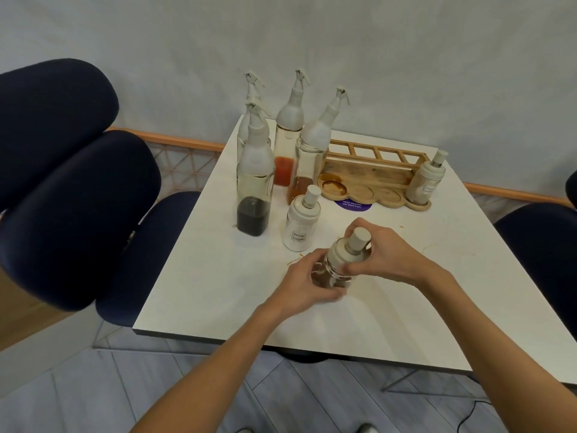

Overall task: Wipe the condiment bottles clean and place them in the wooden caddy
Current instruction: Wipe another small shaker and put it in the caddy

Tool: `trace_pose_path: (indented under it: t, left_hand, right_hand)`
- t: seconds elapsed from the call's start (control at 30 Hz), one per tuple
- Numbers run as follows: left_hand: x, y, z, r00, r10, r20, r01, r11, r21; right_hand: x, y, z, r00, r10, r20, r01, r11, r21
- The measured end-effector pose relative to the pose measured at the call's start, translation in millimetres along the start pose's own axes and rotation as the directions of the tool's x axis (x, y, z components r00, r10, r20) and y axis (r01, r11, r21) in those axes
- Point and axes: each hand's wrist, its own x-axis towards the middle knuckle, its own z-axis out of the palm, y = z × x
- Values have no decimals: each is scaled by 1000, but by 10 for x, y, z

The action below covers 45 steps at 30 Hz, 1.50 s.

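Observation:
Both hands hold a small glass jar (338, 270) with brown contents and a cream pump lid, just above the white table (218, 276). My left hand (307, 282) grips its lower body; my right hand (385, 256) grips the lid. A "White sugar" jar (301, 226) stands just behind. Several tall pour-spout bottles stand at the back left: one with dark sauce (254, 195), one with red sauce (287, 145), one with amber liquid (307, 160), one more behind. The wooden caddy (374, 179) sits at the back with a cream jar (426, 179) in its right end.
Brown smears mark the table right of my hands (437, 248). A purple sticker (352, 204) lies in front of the caddy. Dark blue chairs (78, 189) stand at the left, and another chair (543, 245) at the right. A wall runs close behind the table.

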Motion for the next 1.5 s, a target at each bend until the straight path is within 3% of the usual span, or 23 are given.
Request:
trace_pose_path:
  t: [0.2,0.3,0.4,0.53,0.7,0.9,1.07,1.2,1.37,1.5]
  left_hand:
    - [10,-6,7,1000,6,1,-6,1000,18]
    - [12,-4,9,1000,1,-4,-1,1000,23]
    - [2,0,10,1000,-1,-2,1,1000,6]
    - [-6,12,13,1000,0,15,0,1000,-1]
    - [3,13,4,1000,0,18,-1,1000,6]
    - [-6,1,0,1000,14,-7,-14,1000,-21]
    - [4,5,-1,1000,3,21,-3,1000,-6]
    - [-5,1,-6,1000,7,10,-7,1000,-21]
    - [-12,14,-8,1000,2,16,-2,1000,-19]
    - [-8,1,-3,1000,11,0,-11,1000,-10]
  right_hand:
    - [11,52,-52,987,66,146,-57,996,-69]
    - [-31,49,-57,981,-16,194,29,998,-62]
    - [-23,83,-24,989,-71,132,78,996,-47]
    - [42,64,70,1000,-8,23,10,998,-65]
    - [77,22,151,999,-29,-15,27,993,-111]
    - [4,35,-41,981,-23,192,34,998,-53]
    - [44,42,-26,997,13,82,-6,996,-92]
    - [13,56,-69,979,2,206,11,998,-60]
    - [34,58,-50,992,-23,123,36,994,-100]
    - [11,45,-88,981,-8,194,29,994,-103]
